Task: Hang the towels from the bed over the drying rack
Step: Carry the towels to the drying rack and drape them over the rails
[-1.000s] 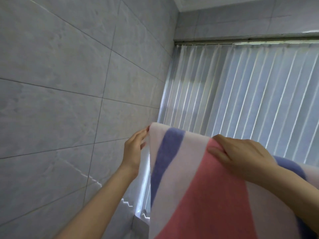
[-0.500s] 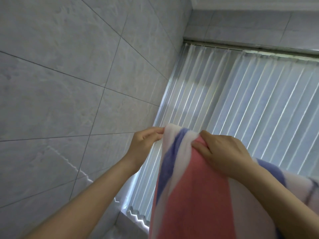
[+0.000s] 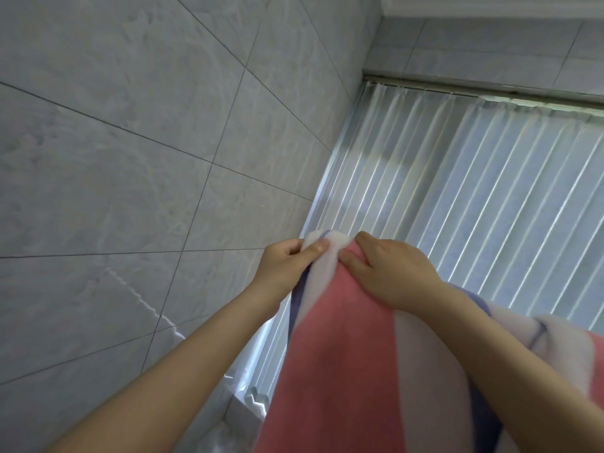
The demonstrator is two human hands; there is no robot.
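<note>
Up near the corner of the room, I held the towel (image 3: 340,348) raised in front of me with both hands close together at its top edge. My left hand (image 3: 283,266) pinched the white corner of the cloth, the thumb laid flat along the outside and the other fingers curled behind it. My right hand (image 3: 392,273) sat just beside it, almost touching, with its fingers bent down over the pink part and gripping the bunched fabric from above. Between the two hands the top of the towel was gathered into a small white peak with a thin blue stripe showing. From there the cloth hung down and to the right, a broad pink band in the middle, a blue stripe along its left side, and white and blue parts trailing away under my right forearm toward the right edge of the view. Behind my hands stood the vertical blinds (image 3: 474,204), pale and lit from behind, hanging from a rail below a row of tiles. To the left ran the tiled wall (image 3: 130,142), grey with dark thin joints. I could not see whether the towel lay over anything.
</note>
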